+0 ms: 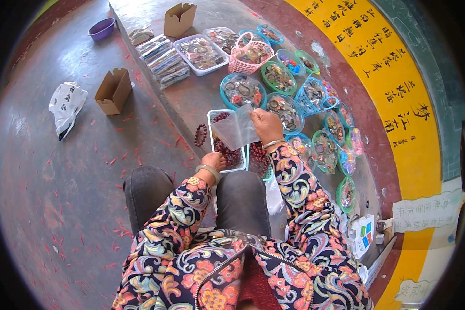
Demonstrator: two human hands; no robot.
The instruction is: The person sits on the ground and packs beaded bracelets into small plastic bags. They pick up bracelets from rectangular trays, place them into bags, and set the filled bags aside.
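My right hand [267, 125] pinches the edge of a clear plastic bag [236, 130], held above a white plastic basket [211, 118]. Dark red bead bracelets [227, 153] fill the basket, partly hidden under the bag. At the basket's near left side, my left hand [213, 161] is closed with its fingers curled. Whatever those fingers may hold is hidden. One loose dark red bead bracelet [200, 135] shows just beyond the basket's left rim. Beside the white basket, a second, pale green basket [268, 174] holds more dark red bracelets.
Several round baskets of small trinkets, among them a blue one [223, 98], crowd the right side. A pink handled basket [243, 67], a white tray [183, 54] and stacked packets [163, 61] lie farther off. Cardboard boxes [113, 92], a white bag [67, 106] and a purple basin [102, 29] stand left.
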